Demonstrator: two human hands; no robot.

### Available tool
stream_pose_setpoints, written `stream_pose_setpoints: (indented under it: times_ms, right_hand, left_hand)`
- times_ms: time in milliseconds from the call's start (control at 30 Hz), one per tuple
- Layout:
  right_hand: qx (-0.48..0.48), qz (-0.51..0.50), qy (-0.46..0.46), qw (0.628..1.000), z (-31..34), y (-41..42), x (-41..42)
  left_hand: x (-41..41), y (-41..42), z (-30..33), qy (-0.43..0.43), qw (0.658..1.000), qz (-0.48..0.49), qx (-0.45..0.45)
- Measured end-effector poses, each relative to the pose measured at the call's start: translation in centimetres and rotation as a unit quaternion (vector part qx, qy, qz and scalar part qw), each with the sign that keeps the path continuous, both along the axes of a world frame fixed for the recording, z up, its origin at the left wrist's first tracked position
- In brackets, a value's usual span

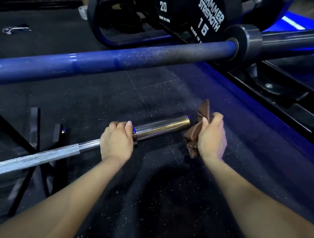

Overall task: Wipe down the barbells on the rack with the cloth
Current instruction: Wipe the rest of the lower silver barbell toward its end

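The silver barbell (46,156) lies low across the black rack (36,135), its sleeve end pointing right. The left hand (116,141) grips it at the collar; the right hand (212,136) clutches the bunched brown cloth (194,135) just beside the sleeve tip — not touching it. Above runs a blue barbell (114,61), with black weight plates (207,14) behind.

a gym: weight plates (209,15), rubber floor (151,94), barbells (114,60).

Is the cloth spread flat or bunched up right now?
Bunched up. The brown cloth is crumpled in the right hand, its folds sticking out above and below the fingers, just off the silver barbell's end.
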State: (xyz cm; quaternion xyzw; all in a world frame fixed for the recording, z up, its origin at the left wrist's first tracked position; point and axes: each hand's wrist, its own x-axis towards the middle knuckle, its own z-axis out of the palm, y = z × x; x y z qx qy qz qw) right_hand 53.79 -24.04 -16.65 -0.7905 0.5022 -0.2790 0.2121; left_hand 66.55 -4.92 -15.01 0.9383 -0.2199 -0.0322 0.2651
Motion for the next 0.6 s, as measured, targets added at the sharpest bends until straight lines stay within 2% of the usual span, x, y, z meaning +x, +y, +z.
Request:
stream_pose_setpoints:
  times_ms: [133,267,367,600]
  right_hand:
    - [-0.027,0.024,-0.088,0.996,1.5,3.2,-0.1]
    - [-0.070,0.135,-0.143,0.978,1.7,8.3,3.5]
    - [-0.140,0.199,-0.099,0.965,-0.3,11.3,5.9]
    - [-0.211,0.164,-0.046,0.963,-3.3,10.9,6.0]
  left_hand:
    - [-0.4,1.6,0.0,-0.063,0.991,-0.032,-0.110]
    - [-0.6,3.5,-0.3,-0.096,0.979,-0.145,-0.108]
    - [-0.2,3.7,-0.9,-0.080,0.980,-0.166,-0.081]
    - [-0.4,3.2,-0.9,-0.074,0.986,-0.137,-0.060]
